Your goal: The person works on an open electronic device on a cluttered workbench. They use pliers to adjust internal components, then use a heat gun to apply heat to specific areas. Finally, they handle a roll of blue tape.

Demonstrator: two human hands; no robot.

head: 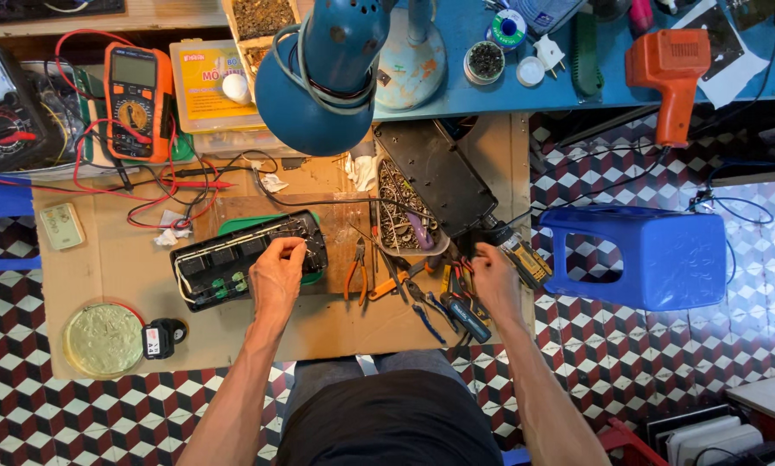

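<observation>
Left hand [275, 278]: fingers curled, tips pinching at the top edge of the opened black power strip [248, 259], which lies on the cardboard sheet [129, 259]. Judged light, rigid plastic; exposed inner strips look delicate, so grip the outer casing.

Right hand [496, 278]: fingers bent down among the loose hand tools [456, 302]; whether it grips one I cannot tell.

Beyond the fingertips: screw tray [400, 211], black cover [435, 173], lamp [323, 78]. Crowded; open room only leftward.
</observation>
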